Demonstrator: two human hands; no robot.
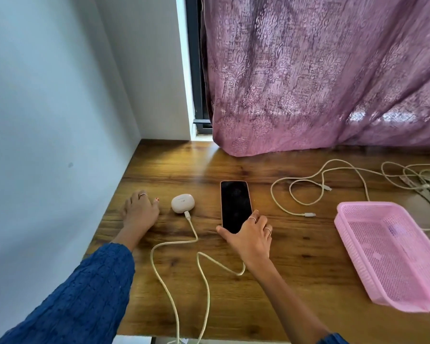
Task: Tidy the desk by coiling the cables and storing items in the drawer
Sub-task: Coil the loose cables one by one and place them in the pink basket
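Wooden bench (233,306) in a corner, pale wall on the left, purple curtain (320,70) hanging at the far side.

Right fingers (255,218) and thumb curled around the near end of a dark phone (235,204), lying flat, screen up, near the middle. Left fingers (140,198) relaxed and spread on the wood, holding nothing, just left of a white earbud case (183,203), not touching it. Blue sleeve (85,294) on the left arm.

Cream cable (176,281) plugged into the near side of the case, snaking toward the near edge and looping back under the right wrist. Second cream cable (320,184) loose, right of the phone. Tangle of more cables (422,180) at the far right. Pink mesh tray (387,252) near right, tilted.
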